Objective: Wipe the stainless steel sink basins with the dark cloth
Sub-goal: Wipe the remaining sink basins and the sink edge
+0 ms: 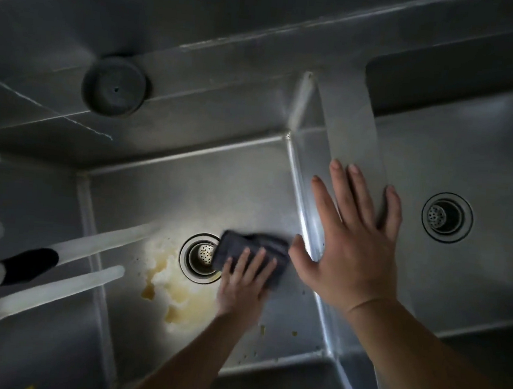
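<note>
The left hand (243,281) presses the dark cloth (253,256) flat, fingers straight, beside the drain (200,257) of the left basin (187,188). The right hand (356,243), fingers spread, seems to brace on the divider (353,131). Sweep firmly toward the yellowish residue (172,289), keeping the cloth flat.

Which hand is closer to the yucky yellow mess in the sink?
Left. The left hand presses the dark cloth right beside the yellow mess. The right hand rests up on the divider, farther away.
</note>
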Demonstrator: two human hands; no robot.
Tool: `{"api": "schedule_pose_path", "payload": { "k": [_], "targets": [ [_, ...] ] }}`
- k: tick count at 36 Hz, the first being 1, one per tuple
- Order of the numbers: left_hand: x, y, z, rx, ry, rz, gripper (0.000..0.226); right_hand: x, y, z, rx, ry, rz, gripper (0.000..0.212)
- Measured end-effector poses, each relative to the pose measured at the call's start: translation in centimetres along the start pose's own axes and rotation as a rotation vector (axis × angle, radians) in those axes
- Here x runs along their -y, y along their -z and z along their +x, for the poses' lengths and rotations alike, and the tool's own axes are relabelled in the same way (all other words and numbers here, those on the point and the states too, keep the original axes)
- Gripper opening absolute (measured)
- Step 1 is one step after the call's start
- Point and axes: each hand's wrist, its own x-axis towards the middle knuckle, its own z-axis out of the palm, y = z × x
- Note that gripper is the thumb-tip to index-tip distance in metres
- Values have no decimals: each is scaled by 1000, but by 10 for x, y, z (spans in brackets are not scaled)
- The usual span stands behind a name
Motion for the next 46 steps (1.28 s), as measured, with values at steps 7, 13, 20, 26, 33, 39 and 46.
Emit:
{"api": "schedule_pose_path", "payload": {
  "k": [7, 13, 20, 26, 33, 39, 46],
  "targets": [
    [20, 88, 125, -180, 446, -317, 60, 0, 1, 0, 32, -3, 7, 79],
    [-19, 135, 196, -192, 593, -565, 60, 0, 1, 0, 26, -7, 12, 80],
    [-29, 130, 197, -206, 584, -520, 60, 0, 2, 0, 17, 1, 14, 80],
    [-31, 126, 206, -179, 430, -391, 63, 1, 2, -1, 19, -6, 7, 81],
    [-6, 115, 201, -136, 194, -202, 58, 2, 2, -2, 23, -4, 0, 81],
    [-14, 91, 149, -48, 47, -148, 61, 2, 2, -2, 7, 0, -4, 79],
    [-27, 15, 47, 59, -352, 127, 53, 4, -1, -4, -6, -18, -44, 83]
  ]
}}
